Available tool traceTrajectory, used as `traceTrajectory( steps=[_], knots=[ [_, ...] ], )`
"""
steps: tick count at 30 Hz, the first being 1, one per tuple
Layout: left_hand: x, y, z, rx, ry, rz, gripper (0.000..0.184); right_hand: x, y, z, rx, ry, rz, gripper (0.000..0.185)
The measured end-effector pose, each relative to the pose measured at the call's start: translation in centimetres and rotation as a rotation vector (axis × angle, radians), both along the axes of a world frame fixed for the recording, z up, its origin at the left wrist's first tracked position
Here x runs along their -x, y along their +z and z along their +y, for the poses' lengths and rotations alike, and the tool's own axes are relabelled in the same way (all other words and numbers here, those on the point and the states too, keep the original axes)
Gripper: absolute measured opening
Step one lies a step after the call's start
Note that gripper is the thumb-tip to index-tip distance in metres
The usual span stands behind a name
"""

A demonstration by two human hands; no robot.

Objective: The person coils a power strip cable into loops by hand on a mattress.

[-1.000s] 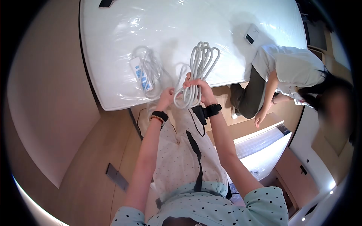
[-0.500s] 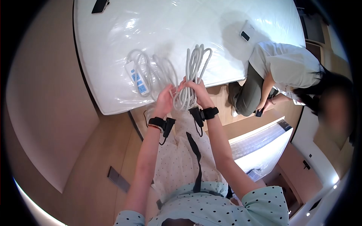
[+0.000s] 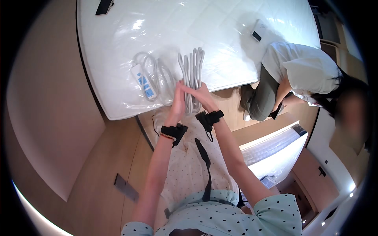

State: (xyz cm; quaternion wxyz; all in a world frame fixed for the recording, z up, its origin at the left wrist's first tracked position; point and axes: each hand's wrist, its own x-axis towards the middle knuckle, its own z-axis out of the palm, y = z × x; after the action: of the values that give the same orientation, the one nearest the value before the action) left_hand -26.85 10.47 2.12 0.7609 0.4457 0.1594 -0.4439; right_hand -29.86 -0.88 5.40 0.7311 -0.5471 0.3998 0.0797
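Clamping right hand (image 3: 204, 96) on cable (image 3: 191, 72) | touching it with left hand (image 3: 178, 104), grip unclear | holding several gathered loops | leaving slack (image 3: 156, 70) beside power strip (image 3: 149, 93), toward mattress's (image 3: 232, 51) near-left corner

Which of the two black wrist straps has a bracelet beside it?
The left wrist's strap, with the beaded bracelet beside it; the right wrist's strap has none.

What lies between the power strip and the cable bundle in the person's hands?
Loose loops of pale cord, on the plastic-wrapped mattress beside the power strip, as the head view shows.
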Motion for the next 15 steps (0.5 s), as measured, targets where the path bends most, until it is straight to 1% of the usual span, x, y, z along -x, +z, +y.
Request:
traceTrajectory(
  steps=[3,4,6,7,8,9,11,12,15],
  knots=[
    [-1.2,0.8,0.2,-0.188,-0.161,-0.147,0.066,-0.1,-0.4,-0.3,-0.067,-0.080,0.013,0.033],
    [-1.8,0.9,0.2,-0.247,-0.216,-0.198,0.065,-0.3,-0.2,-0.3,-0.055,-0.114,0.011,0.028],
    [-2.6,0.8,0.5,-0.365,-0.325,-0.296,0.064,0.0,-0.1,-1.0,-0.076,-0.091,0.034,0.027],
    [-2.8,0.3,1.1,-0.503,-0.305,-0.379,0.059,0.1,0.0,-1.4,-0.088,-0.078,0.047,0.026],
    [-3.0,-0.5,2.0,-0.640,-0.284,-0.462,0.055,0.2,0.2,-1.5,-0.086,-0.114,-0.002,0.022],
    [-3.0,-1.6,2.7,-0.779,-0.261,-0.544,0.050,0.3,0.6,-1.6,-0.144,-0.143,-0.024,0.021],
    [-1.9,-5.3,3.8,-0.816,-0.273,-0.619,0.050,0.5,1.2,-2.0,-0.256,-0.199,-0.071,0.018],
    [-1.9,-5.6,3.8,-0.834,-0.280,-0.657,0.050,0.6,1.5,-2.0,-0.313,-0.211,-0.106,0.014],
    [-1.9,-6.0,3.1,-0.506,-0.495,-0.353,0.031,0.5,1.8,-1.8,-0.298,-0.224,-0.143,0.014]
  ],
)
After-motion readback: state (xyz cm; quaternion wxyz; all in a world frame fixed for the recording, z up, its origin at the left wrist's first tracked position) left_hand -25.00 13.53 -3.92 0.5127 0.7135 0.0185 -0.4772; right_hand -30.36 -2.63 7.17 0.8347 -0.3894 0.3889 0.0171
